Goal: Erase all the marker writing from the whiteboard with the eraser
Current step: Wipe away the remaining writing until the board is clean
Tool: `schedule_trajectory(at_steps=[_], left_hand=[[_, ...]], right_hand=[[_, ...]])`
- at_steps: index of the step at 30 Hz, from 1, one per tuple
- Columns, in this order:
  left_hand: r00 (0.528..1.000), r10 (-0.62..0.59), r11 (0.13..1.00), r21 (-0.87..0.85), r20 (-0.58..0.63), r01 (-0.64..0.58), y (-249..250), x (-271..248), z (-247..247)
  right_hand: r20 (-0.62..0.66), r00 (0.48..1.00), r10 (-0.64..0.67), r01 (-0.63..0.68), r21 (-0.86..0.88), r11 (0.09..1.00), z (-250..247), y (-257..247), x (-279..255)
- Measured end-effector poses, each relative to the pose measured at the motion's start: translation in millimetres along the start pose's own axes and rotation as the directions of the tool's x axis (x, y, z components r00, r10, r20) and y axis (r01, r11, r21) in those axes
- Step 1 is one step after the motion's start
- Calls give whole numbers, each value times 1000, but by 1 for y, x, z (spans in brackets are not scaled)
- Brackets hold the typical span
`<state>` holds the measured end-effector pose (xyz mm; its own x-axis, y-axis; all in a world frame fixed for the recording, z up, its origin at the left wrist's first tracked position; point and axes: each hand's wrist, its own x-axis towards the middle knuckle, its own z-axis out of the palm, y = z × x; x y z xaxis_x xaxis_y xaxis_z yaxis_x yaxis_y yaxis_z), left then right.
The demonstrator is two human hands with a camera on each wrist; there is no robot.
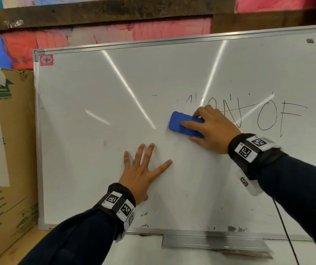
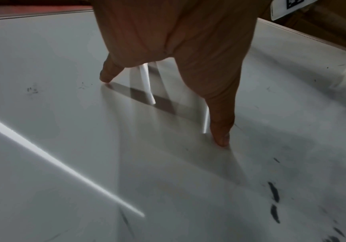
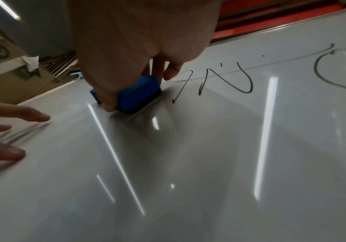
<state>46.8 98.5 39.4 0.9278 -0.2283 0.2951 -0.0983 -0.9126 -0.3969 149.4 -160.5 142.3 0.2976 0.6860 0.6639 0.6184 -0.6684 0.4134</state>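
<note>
A white whiteboard (image 1: 88,88) leans against the wall. Black marker writing (image 1: 281,115) reading "OF", with partly wiped letters and a strike line to its left, fills the board's right middle. My right hand (image 1: 208,129) grips a blue eraser (image 1: 178,121) and presses it flat on the board just left of the letters. In the right wrist view the eraser (image 3: 139,95) shows its dark felt against the board, next to the writing (image 3: 242,80). My left hand (image 1: 143,169) lies flat with spread fingers on the board below the eraser; its fingertips (image 2: 221,137) touch the surface.
A cardboard box (image 1: 6,150) stands to the left of the board. A metal tray (image 1: 210,243) runs along the board's lower edge, with dark marker smudges (image 1: 235,228) above it. A black cable (image 1: 287,232) hangs at the lower right. Painted wall planks (image 1: 153,8) rise behind.
</note>
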Motion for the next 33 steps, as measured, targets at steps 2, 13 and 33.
schedule_trajectory(at_steps=[2,13,33], left_hand=[[1000,25,1000,17,2,-25,2,2,-1],[998,61,996,68,-25,-59,5,24,-18],[996,40,997,71,-84,-34,0,44,-38]], right_hand=[[12,1000,-5,5,-23,1000,-3,10,0],[-14,1000,26,-26,-19,999,2,12,-18],[-188,922,339,-321,118,940,-10,27,21]])
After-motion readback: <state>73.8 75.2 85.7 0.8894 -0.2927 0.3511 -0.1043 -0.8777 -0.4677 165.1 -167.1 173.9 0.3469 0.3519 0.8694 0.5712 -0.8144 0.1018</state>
